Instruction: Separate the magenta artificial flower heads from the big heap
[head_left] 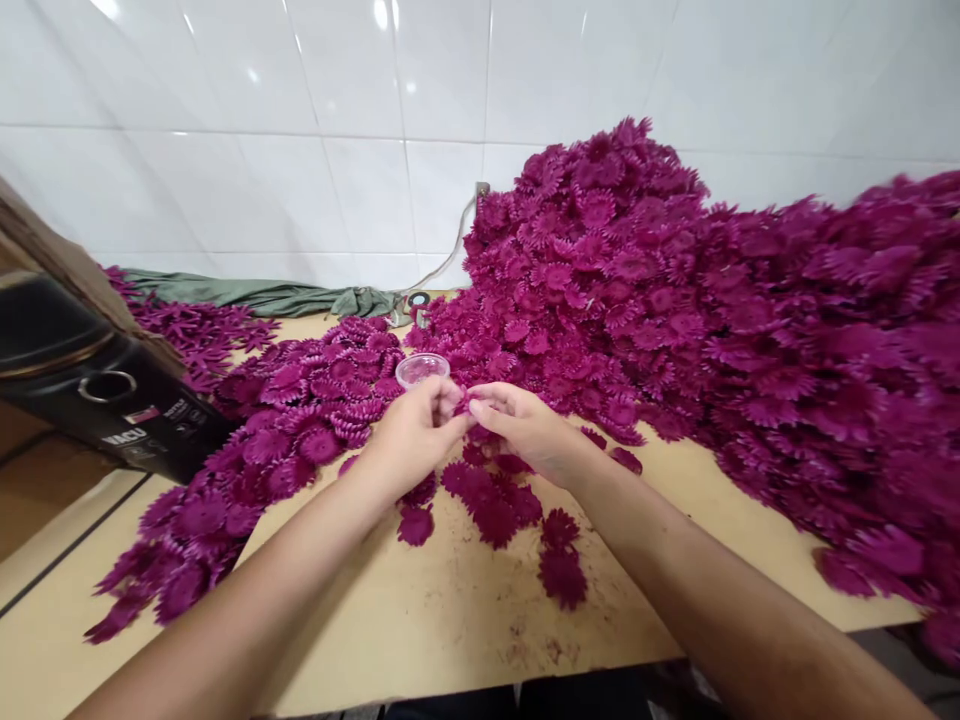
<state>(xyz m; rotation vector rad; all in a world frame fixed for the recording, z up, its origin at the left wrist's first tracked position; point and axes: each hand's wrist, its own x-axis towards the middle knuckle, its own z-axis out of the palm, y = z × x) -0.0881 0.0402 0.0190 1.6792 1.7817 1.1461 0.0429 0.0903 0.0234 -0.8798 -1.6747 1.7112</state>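
My left hand (409, 435) and my right hand (529, 430) meet above the middle of the table. Their fingertips are pinched together on a small magenta flower piece (466, 400), which the fingers mostly hide. Just beyond my left hand stands a clear round plastic tub (422, 372); I cannot make out its contents. Below the hands, loose magenta flower heads (495, 505) with toothed petals lie on the tan board (420, 630), and a few more (562, 575) rest nearer to me. Dark reddish crumbs are scattered on the board.
A tall heap of magenta flowers (600, 270) leans against the tiled wall and spreads right. Layered flower heads (285, 430) run down the left side. A black box (112, 380) with a metal ring stands far left. Behind lie a green cloth (255, 295) and a thin cable (459, 235).
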